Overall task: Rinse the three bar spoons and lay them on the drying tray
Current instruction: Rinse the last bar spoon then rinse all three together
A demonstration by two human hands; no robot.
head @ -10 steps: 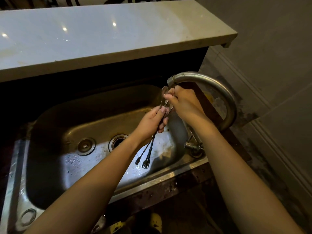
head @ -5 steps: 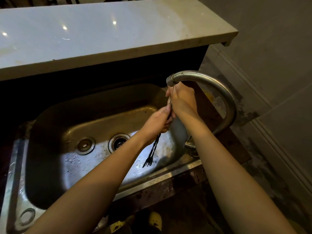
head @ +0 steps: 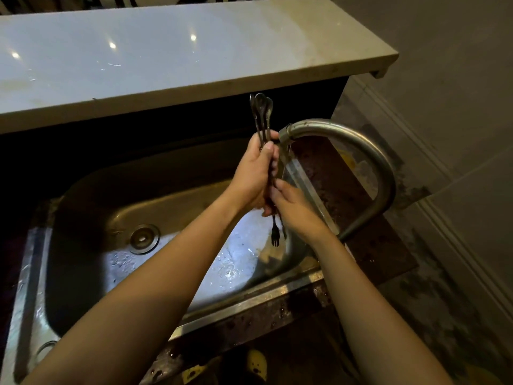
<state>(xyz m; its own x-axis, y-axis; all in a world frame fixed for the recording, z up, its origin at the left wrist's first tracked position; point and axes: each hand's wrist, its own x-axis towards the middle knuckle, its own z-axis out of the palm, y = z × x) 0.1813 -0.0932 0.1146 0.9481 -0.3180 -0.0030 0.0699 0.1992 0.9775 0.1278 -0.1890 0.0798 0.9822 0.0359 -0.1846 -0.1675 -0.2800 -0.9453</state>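
Three long metal bar spoons are bunched together and held almost upright over the steel sink. Their bowls stick up above my left hand, which grips the stems near the top. My right hand closes around the lower stems, and forked ends poke out below it at the sink's right side. The curved faucet ends right beside my left fingers, with a thin stream of water falling from its spout. No drying tray is in view.
A pale stone counter ledge overhangs the back of the sink. The sink floor is wet, with a round drain plug. Tiled wall and floor lie to the right. A dark stained worktop sits under the faucet.
The spoon bundle has been raised and turned upright, so the bowls now stand above my left hand. My right hand has slid from the top of the spoons down to their lower stems.
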